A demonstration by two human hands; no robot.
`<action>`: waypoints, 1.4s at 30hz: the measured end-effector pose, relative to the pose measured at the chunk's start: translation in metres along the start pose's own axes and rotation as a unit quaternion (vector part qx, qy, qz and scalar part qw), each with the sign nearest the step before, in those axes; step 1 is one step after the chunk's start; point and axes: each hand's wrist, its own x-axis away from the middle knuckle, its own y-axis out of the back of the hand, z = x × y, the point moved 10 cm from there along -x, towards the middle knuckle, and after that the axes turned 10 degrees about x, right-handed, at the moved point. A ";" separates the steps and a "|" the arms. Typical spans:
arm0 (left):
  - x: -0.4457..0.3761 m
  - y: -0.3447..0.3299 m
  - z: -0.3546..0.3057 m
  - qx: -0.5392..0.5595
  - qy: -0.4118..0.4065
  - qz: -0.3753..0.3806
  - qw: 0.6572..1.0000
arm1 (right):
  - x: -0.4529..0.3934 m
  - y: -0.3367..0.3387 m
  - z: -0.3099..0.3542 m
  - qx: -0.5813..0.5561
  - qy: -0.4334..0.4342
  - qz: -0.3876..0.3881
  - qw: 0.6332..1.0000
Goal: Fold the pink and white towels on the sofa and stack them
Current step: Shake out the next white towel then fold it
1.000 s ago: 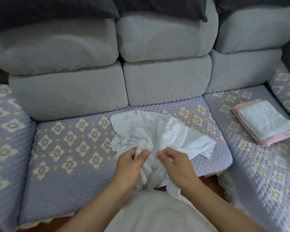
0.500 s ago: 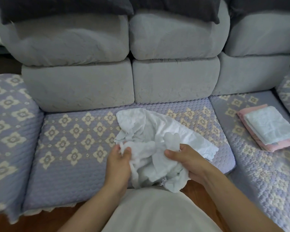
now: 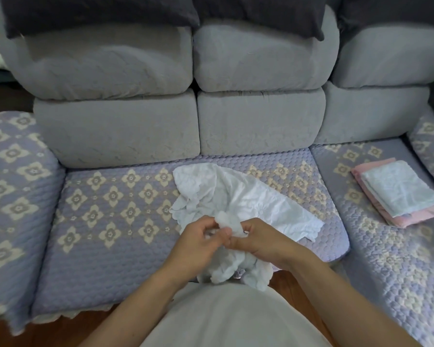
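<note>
A crumpled white towel (image 3: 238, 196) with a scalloped edge lies on the middle seat cushion of the sofa (image 3: 110, 221), its near part hanging over the front edge. My left hand (image 3: 198, 244) and my right hand (image 3: 258, 241) sit close together at the towel's near side, each pinching a bunched piece of its edge. On the right seat rests a stack of folded towels: white ones (image 3: 398, 189) on top, a pink one (image 3: 411, 216) at the bottom.
Grey back cushions (image 3: 258, 121) line the rear, with dark pillows (image 3: 98, 13) above them. A patterned armrest (image 3: 13, 184) rises at the left. Wooden floor (image 3: 283, 279) shows below the seat edge. My pale shirt fills the bottom middle.
Both hands have come together at the towel's near edge, from a wider grip half a second ago. The bunched cloth between them has shifted slightly.
</note>
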 end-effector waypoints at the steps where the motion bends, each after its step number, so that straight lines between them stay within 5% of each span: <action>1: 0.001 0.000 0.001 -0.004 -0.005 0.000 1.000 | 0.001 -0.001 0.000 0.007 -0.001 0.005 1.000; 4: 0.000 0.014 0.002 0.065 0.010 -0.050 0.997 | 0.000 0.014 -0.007 0.074 -0.026 -0.038 0.996; 8: 0.001 0.037 -0.012 -0.038 -0.028 -0.100 0.994 | 0.024 0.086 0.000 0.179 -0.051 -0.319 0.929; 11: 0.003 0.036 -0.019 -0.035 -0.028 -0.112 0.993 | 0.029 0.062 0.033 0.228 0.051 -0.241 0.942; 14: 0.004 0.009 -0.021 -0.001 -0.017 -0.047 0.999 | 0.023 0.013 0.054 0.305 0.115 -0.152 0.933; 20: 0.009 0.001 -0.011 0.138 -0.008 -0.004 0.990 | 0.016 0.021 0.048 0.212 0.110 -0.193 0.952; 24: 0.015 0.017 0.004 0.235 0.015 -0.077 0.969 | 0.021 0.030 0.023 0.031 0.050 -0.189 0.980; 28: 0.020 0.030 0.020 0.338 0.081 -0.127 0.929 | 0.024 0.026 0.013 0.022 0.035 -0.182 0.982; 37: 0.025 0.015 0.008 0.144 0.050 -0.085 0.985 | 0.013 -0.003 0.030 0.172 0.112 -0.181 0.962; 42: 0.025 0.018 0.007 0.130 0.054 -0.088 0.986 | 0.011 -0.010 0.033 0.246 0.148 -0.188 0.939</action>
